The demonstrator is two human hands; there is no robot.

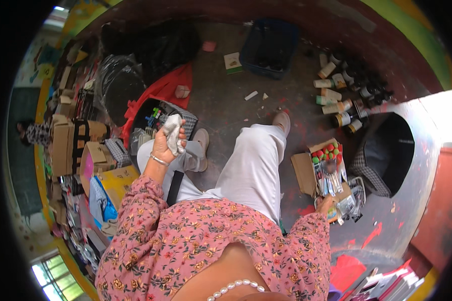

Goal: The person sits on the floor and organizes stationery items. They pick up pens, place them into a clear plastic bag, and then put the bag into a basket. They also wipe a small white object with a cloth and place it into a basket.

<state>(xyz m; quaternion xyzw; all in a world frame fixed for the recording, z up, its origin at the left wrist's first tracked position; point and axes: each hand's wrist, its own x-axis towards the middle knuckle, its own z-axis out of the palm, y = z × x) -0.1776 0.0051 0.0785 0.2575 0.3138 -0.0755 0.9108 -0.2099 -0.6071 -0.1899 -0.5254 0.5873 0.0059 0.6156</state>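
Note:
My left hand (166, 146), raised over my left thigh, is closed around a crumpled whitish cloth (173, 131). Beneath and beyond it stands an open checked storage box (188, 120) with small coloured items inside. Down at my right side, my right hand (325, 204) has its fingers curled at the near edge of an open cardboard box (303, 173). Red and green round-topped items (326, 152) and several slim pen-like pieces lie in that box. Clear plastic packaging (354, 198) sits beside the hand. Part of the right hand's grip is hidden.
Several dark bottles (342, 119) with pale labels lie along the wall at right, near a black fabric bin (386, 153). A blue plastic tub (269, 50) stands ahead. Black plastic bags (160, 47) and red plastic (158, 93) lie at far left, with cardboard boxes (63, 145) piled nearer.

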